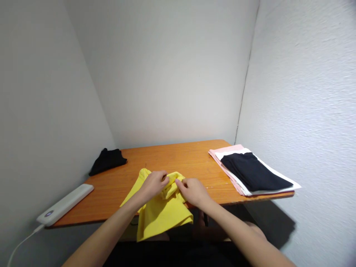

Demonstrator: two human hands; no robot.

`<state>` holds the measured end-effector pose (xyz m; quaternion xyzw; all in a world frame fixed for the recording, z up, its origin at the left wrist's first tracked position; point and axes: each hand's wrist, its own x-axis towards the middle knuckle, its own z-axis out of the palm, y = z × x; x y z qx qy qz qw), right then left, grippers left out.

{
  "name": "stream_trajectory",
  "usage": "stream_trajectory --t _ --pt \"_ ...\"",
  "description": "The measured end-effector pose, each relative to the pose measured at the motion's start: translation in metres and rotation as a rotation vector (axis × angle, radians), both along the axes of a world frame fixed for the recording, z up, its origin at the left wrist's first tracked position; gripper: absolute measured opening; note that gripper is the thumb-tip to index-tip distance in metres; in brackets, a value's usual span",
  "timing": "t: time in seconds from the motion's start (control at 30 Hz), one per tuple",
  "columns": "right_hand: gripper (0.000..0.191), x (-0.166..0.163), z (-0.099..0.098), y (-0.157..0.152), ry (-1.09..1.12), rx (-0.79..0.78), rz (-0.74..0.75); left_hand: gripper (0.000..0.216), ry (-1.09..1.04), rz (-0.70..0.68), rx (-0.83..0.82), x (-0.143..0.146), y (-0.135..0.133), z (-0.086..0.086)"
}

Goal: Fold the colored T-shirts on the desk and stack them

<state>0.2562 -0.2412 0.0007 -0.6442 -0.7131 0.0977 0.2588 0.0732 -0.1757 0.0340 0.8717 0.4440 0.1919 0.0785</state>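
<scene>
A yellow garment (164,215) lies bunched at the front of the table, part of it hanging over the near edge. My left hand (154,184) is closed on its gathered upper part, thumb and fingers pinching the cloth. On the other side of the same bunched opening, my right hand (194,191) grips the fabric between thumb and curled fingers. The two hands are a short way apart, with crumpled folds between them. What kind of garment it is, I cannot tell.
At the right, a folded black garment (254,172) rests on white cloth (292,184) and pink cloth (215,155). Another black cloth (108,161) lies at the back left of the wooden table (178,155). A white power bank (66,204) with a cable sits at the left edge. Walls enclose the table.
</scene>
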Motion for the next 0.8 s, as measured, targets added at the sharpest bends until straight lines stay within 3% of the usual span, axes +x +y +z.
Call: stream_trajectory --t 0.17,0.33,0.57,0.8 --pt "0.020 0.007 0.012 0.006 0.227 0.068 0.049 0.027 -0.327 -0.015 -0.154 -0.003 -0.001 0.001" --pt "0.013 0.033 0.035 0.001 0.181 0.273 0.057 0.031 -0.601 -0.027 -0.286 -0.014 -0.016 0.026" --pt "0.008 0.064 0.085 -0.030 0.318 0.425 0.087 0.028 -0.793 0.021 -0.214 -0.030 -0.043 0.073" --pt "0.018 0.100 0.104 -0.038 0.664 0.515 -0.027 0.027 -0.986 0.172 -0.096 -0.064 -0.038 0.104"
